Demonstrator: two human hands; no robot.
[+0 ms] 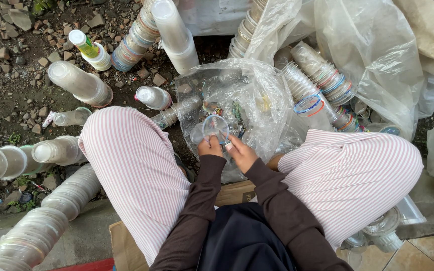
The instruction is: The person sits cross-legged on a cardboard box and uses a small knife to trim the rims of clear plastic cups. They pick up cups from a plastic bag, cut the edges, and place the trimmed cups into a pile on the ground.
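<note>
I've got one clear plastic cup (215,127) tipped on its side, open mouth facing up at me. It sits just above the crumpled clear bag (247,95) between my knees.

The trousers (136,165) are patterned in fine pink and white stripes. The sleeves (197,211) are coloured dark brown, and a navy garment (242,241) is seen between them. The clear cup (215,128) is colourless. The stacked cups (322,75) are transparent, with rims banded in blue, red and green. The plastic bag (257,95) is clear with a grey tint. The ground (11,95) is dark brown, scattered with grey stones. The cardboard (126,246) is tan.
</note>
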